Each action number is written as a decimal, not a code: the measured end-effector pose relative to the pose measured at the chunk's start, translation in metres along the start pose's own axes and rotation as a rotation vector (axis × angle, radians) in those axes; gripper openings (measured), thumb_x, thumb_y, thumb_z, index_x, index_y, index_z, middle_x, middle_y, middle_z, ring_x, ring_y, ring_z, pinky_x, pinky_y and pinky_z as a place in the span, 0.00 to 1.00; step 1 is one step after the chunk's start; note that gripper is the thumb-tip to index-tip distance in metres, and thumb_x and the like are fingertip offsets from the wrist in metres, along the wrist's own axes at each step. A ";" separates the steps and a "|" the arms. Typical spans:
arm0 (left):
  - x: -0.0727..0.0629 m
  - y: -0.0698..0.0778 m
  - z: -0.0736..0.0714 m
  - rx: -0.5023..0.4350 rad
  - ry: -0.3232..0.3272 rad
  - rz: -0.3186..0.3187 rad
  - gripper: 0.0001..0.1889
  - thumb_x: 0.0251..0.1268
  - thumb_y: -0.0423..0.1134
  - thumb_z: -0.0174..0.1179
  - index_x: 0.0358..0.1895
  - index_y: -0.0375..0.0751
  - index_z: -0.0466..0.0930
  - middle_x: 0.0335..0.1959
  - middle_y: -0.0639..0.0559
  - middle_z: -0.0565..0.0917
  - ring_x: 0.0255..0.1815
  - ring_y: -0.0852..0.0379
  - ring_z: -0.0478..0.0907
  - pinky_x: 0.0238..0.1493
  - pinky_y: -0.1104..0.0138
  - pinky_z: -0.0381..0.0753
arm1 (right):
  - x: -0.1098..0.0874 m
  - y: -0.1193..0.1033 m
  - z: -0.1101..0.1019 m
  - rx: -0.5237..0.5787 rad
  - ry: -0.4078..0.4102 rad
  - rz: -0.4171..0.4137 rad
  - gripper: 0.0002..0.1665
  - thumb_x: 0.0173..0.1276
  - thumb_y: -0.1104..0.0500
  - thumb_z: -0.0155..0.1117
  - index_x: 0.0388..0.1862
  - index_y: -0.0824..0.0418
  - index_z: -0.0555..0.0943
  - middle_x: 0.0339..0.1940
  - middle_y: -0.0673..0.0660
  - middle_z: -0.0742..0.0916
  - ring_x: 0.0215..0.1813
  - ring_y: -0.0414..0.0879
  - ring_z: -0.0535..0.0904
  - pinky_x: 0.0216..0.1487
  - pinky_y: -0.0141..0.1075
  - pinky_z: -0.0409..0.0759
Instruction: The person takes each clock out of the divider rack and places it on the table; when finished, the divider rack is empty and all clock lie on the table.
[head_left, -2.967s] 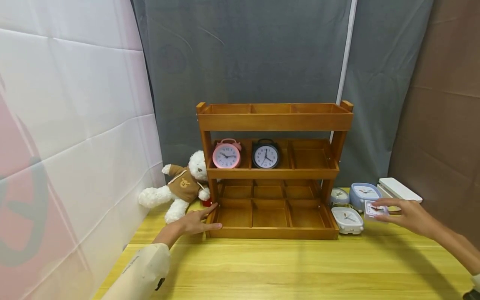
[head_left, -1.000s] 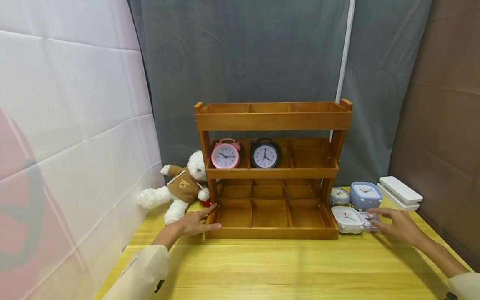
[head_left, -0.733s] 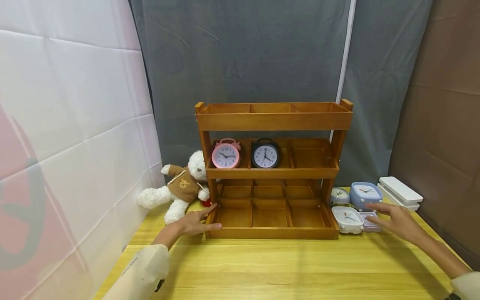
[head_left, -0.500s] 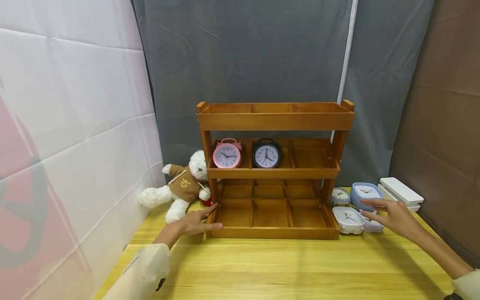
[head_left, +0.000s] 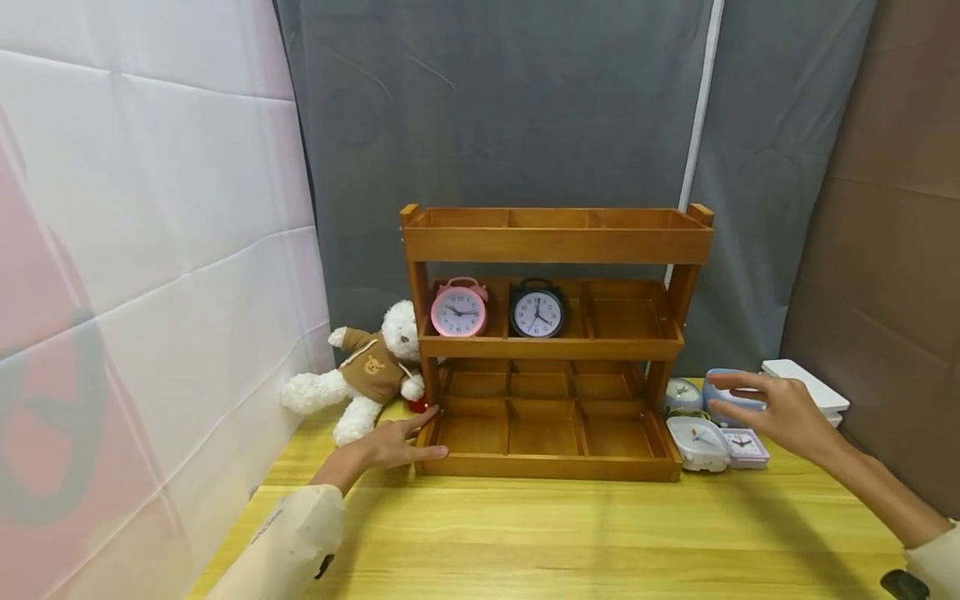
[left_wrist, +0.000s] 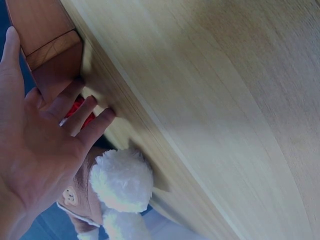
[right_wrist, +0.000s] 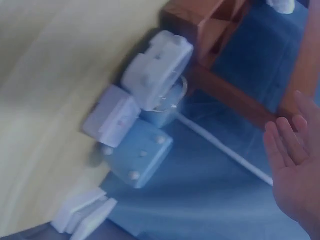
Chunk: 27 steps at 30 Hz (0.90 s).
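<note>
The left hand rests on the left end of a wooden rack near the counter's far edge, its thumb and index finger spread against the bottom tier, clasping nothing. The right hand hovers, released, thumb and fingers apart, over the far right part of the counter. Below it, by the rack's right end, a lilac clock lies just beside a white clock; behind them are a blue clock and a round grey-blue clock. On the rack's middle tier, a pink clock stands in the left compartment and a black clock in the middle one. A plush bear leans by the counter's far left corner; a white object lies near the far right corner.
</note>
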<state>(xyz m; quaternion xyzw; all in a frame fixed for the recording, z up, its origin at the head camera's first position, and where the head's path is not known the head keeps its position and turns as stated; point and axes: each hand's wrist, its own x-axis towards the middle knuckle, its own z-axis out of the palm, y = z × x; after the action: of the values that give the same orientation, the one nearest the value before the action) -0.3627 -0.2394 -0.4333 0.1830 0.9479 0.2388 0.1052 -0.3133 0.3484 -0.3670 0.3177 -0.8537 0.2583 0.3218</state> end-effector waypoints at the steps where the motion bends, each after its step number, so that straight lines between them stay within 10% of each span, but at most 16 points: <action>1: 0.000 0.000 0.000 0.003 0.001 -0.001 0.50 0.67 0.69 0.61 0.85 0.50 0.53 0.77 0.32 0.67 0.74 0.32 0.68 0.72 0.40 0.67 | 0.004 -0.003 -0.001 0.009 0.005 -0.003 0.25 0.50 0.73 0.82 0.50 0.64 0.89 0.45 0.58 0.92 0.46 0.23 0.83 0.46 0.20 0.82; 15: 0.002 -0.001 0.002 0.011 0.005 -0.029 0.52 0.64 0.72 0.62 0.85 0.52 0.54 0.75 0.32 0.70 0.72 0.31 0.70 0.71 0.40 0.69 | 0.058 -0.038 -0.005 0.061 -0.023 -0.006 0.28 0.56 0.70 0.80 0.57 0.62 0.87 0.54 0.60 0.90 0.50 0.22 0.82 0.47 0.20 0.81; 22: 0.001 0.000 0.003 0.014 0.006 -0.040 0.52 0.64 0.72 0.63 0.85 0.52 0.54 0.75 0.31 0.70 0.72 0.31 0.71 0.70 0.40 0.69 | 0.081 -0.048 0.005 0.067 -0.040 0.014 0.25 0.62 0.66 0.79 0.59 0.61 0.86 0.53 0.59 0.91 0.45 0.45 0.90 0.43 0.25 0.84; 27: 0.002 0.000 0.002 0.019 0.010 -0.039 0.51 0.64 0.72 0.62 0.85 0.53 0.54 0.74 0.31 0.70 0.71 0.31 0.71 0.70 0.41 0.70 | 0.102 -0.058 0.015 0.114 -0.062 0.055 0.23 0.66 0.64 0.76 0.60 0.62 0.86 0.54 0.61 0.90 0.45 0.43 0.90 0.43 0.26 0.85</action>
<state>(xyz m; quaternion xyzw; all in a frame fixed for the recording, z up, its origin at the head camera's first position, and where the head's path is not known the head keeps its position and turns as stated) -0.3636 -0.2380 -0.4357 0.1644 0.9539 0.2287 0.1032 -0.3385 0.2611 -0.2904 0.3198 -0.8555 0.3053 0.2693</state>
